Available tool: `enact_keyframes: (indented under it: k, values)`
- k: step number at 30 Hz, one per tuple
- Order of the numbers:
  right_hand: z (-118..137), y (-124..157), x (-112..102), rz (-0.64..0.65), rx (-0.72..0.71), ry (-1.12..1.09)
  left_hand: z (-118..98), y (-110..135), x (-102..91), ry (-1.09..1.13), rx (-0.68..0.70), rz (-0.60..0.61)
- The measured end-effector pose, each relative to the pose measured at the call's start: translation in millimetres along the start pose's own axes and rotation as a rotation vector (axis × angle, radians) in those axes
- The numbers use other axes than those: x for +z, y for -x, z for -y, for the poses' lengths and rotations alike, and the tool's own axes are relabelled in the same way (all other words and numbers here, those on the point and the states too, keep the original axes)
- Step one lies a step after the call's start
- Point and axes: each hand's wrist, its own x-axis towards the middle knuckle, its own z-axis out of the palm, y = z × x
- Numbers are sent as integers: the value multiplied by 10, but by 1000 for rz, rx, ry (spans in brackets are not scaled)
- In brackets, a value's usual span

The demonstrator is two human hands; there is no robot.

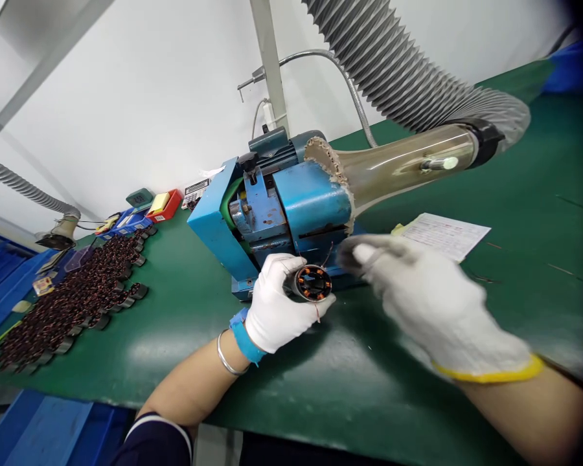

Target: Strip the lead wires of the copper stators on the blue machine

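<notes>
A round motor stator (313, 283) with a metal ring, a dark core and orange-brown copper windings rests in my white-gloved left hand (284, 303), whose thumb and fingers wrap round its sides. Thin copper wires stick out from its upper and lower edges. To its right, my gloved right hand (412, 294), blurred by motion, is closed with thumb and fingers together near the upper wire; its fingertips look dark. Whatever it pinches, I cannot make out. Right behind the stator stands a blue machine (272, 213) with a motor on its back and a slot in its front.
A large heap of stators (78, 291) covers the left of the green table (184, 285). A translucent duct (408, 162) with a grey corrugated hose (383, 58) joins the machine. A printed sheet (442, 234) lies at right. Beyond the heap are a red bin (165, 206) and blue bins.
</notes>
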Motion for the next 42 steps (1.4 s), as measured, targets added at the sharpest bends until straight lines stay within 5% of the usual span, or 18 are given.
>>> enact_keyframes:
  k: [4, 12, 22, 42]
  values:
    - [-93, 155, 219, 176, 145, -67, 37, 67, 81, 33, -162, -19]
    - [-172, 78, 294, 171, 193, -275, -8, 26, 105, 91, -317, 14]
    - [-33, 82, 354, 160, 199, -449, -104, -166, 87, 63, -361, 24]
    - [14, 110, 337, 87, 212, -319, -96, -214, 114, 98, -372, 35]
